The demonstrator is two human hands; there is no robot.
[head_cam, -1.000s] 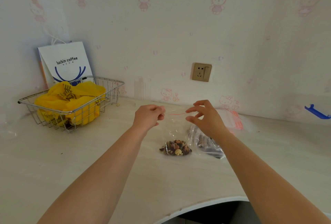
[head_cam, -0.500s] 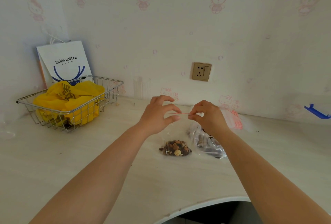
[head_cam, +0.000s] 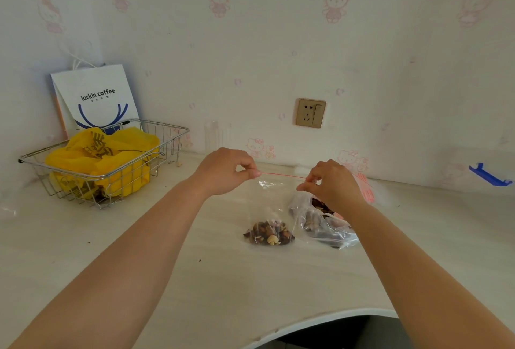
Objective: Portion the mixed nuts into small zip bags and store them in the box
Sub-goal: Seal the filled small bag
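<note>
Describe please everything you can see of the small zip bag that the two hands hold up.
The small zip bag is clear thin plastic with a red zip line along its top. The left hand and right hand each pinch one end of that line. It hangs upright, with mixed nuts gathered at its bottom, which seems to rest on the table.

— What colour is the small zip bag (head_cam: 271, 203)?
— Clear, with a thin red strip along its top; the mixed nuts (head_cam: 269, 233) in it are dark brown with one pale piece.
— And the wire basket (head_cam: 167, 136)?
— Silver, with a yellow plastic bag (head_cam: 111, 159) printed in dark marks. The paper bag (head_cam: 96, 94) behind is white with blue curves and dark lettering.
— The rest?
— Pale wood-grain counter (head_cam: 111, 251), white wallpaper (head_cam: 250, 55) with pink cartoon cats, a gold socket (head_cam: 310, 113), a blue clip (head_cam: 489, 175).
</note>
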